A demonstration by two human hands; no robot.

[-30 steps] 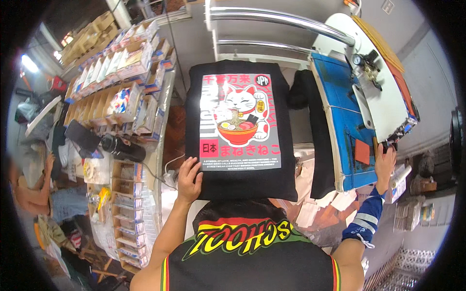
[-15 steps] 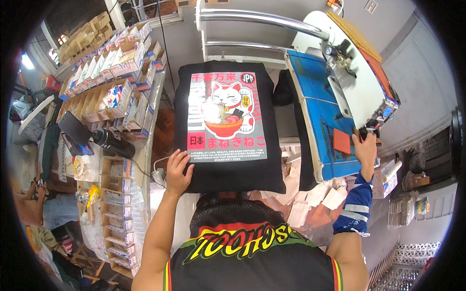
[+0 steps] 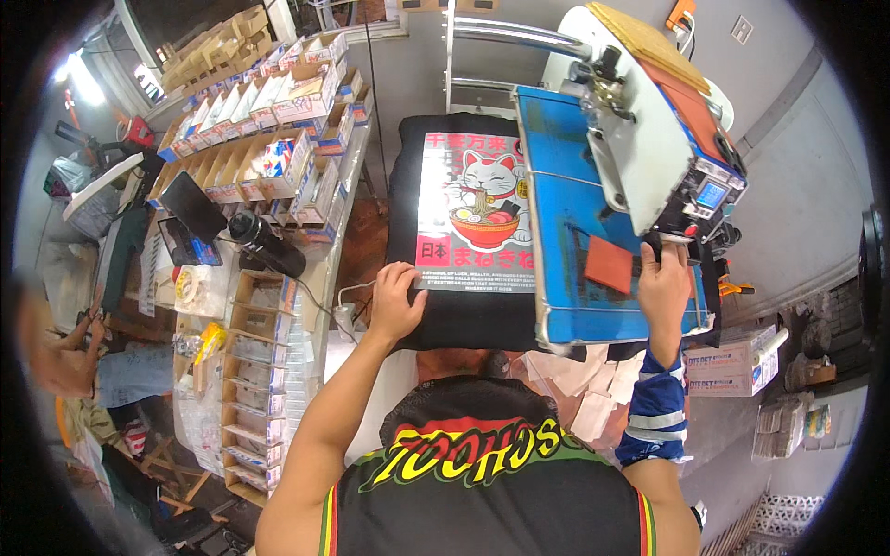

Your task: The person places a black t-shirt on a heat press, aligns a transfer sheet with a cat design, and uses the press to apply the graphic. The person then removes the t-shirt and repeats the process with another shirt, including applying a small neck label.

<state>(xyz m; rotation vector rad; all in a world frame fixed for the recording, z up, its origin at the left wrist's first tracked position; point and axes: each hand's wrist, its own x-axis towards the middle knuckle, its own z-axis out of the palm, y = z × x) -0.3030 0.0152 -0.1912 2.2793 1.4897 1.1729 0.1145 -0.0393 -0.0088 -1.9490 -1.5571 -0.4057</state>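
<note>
The press head [image 3: 577, 208], at one o'clock, looks heavy and rigid. The black garment [image 3: 477, 317], twelve o'clock, should be soft, light, best held by its edges; its printed panel [image 3: 477, 213] seems smooth. Left hand [image 3: 399, 301]: fingers loosely spread on its seven-o'clock corner. Right hand [image 3: 664, 287]: fingers curled around a dark handle [image 3: 652, 245].

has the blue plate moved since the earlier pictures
Yes, leftward: the blue plate, clear of the print before, now hides its right edge and sits nearer the left-hand boxes.
</note>
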